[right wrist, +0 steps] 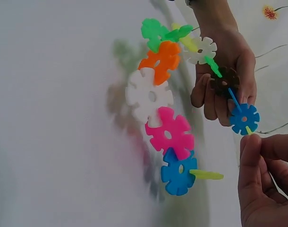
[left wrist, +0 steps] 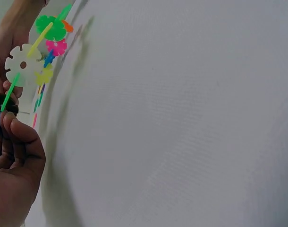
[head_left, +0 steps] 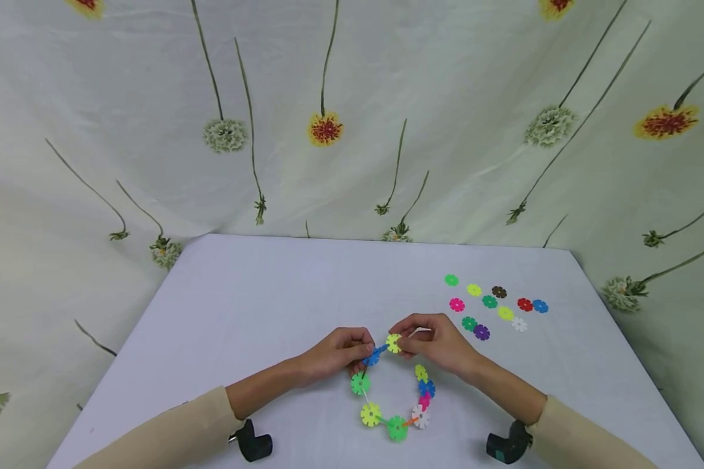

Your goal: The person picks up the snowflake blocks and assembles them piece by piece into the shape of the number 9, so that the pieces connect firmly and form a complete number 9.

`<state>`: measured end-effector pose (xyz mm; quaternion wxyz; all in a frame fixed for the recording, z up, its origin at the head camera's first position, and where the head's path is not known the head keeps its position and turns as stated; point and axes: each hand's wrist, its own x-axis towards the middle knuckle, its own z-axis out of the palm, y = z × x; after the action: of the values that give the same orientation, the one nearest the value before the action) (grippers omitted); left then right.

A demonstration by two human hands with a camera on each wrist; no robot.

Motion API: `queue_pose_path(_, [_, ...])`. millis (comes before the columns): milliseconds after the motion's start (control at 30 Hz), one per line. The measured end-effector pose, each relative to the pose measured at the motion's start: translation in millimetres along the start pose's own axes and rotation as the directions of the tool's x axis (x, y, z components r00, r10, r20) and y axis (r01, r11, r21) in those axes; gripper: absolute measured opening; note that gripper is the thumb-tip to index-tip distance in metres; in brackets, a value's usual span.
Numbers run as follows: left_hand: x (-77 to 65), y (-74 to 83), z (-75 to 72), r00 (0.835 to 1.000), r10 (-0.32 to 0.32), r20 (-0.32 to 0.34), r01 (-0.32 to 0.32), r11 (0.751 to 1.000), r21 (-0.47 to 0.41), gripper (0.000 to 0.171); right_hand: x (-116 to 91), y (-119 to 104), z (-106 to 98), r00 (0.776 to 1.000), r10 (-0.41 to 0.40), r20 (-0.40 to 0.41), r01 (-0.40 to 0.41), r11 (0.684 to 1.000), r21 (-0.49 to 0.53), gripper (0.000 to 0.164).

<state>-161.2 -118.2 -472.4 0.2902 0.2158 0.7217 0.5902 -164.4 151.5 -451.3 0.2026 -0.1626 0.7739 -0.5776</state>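
A chain of notched plastic snowflake discs hangs in an open loop between both hands. My left hand (head_left: pixel 349 348) pinches the chain near its upper end, by a blue disc (right wrist: pixel 244 119) and a dark brown disc (right wrist: pixel 224 81). My right hand (head_left: pixel 437 342) pinches a yellow disc (head_left: pixel 394 343), whose edge meets the blue disc. Down the loop's left side run green discs (head_left: pixel 360 383) and pale ones; a green disc (head_left: pixel 397 428) is lowest. Up the right side come a white disc (right wrist: pixel 151 94), a pink disc (right wrist: pixel 170 135), another blue disc (right wrist: pixel 178 175) and a yellow end disc (right wrist: pixel 207 175).
Loose discs in several colours lie flat at the table's back right, among them a purple disc (head_left: pixel 482 332), a red disc (head_left: pixel 525 304) and a brown disc (head_left: pixel 498 292). The white table (head_left: pixel 258 286) ends against a flower-printed cloth (head_left: pixel 387 78).
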Motion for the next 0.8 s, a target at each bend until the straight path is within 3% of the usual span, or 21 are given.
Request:
queue_pose_path(333, [4.4, -2.5, 4.3, 0.998, 0.046, -0.041, -0.043, 0.996, 0.077, 0.021, 1, 0, 1, 1.0, 0.021, -0.023, -0.021, 1.0, 0.001, 0.021])
queue_pose_path(500, [5.2, -1.8, 4.6, 0.999, 0.043, -0.023, -0.042, 0.998, 0.055, 0.021, 2, 1, -1, 1.0, 0.006, -0.009, -0.006, 1.0, -0.009, 0.021])
queue_pose_path(633, [7.7, 1.0, 3.5, 0.999, 0.043, -0.007, -0.043, 0.999, 0.026, 0.023, 1, -1, -5, 1.0, -0.006, -0.001, 0.006, 1.0, 0.03, 0.023])
queue_pose_path(800, [12.1, 10.5, 5.5, 0.998, 0.059, -0.037, -0.058, 0.998, 0.034, 0.023, 2, -5, -8, 1.0, -0.014, 0.023, 0.011, 0.994, 0.111, 0.028])
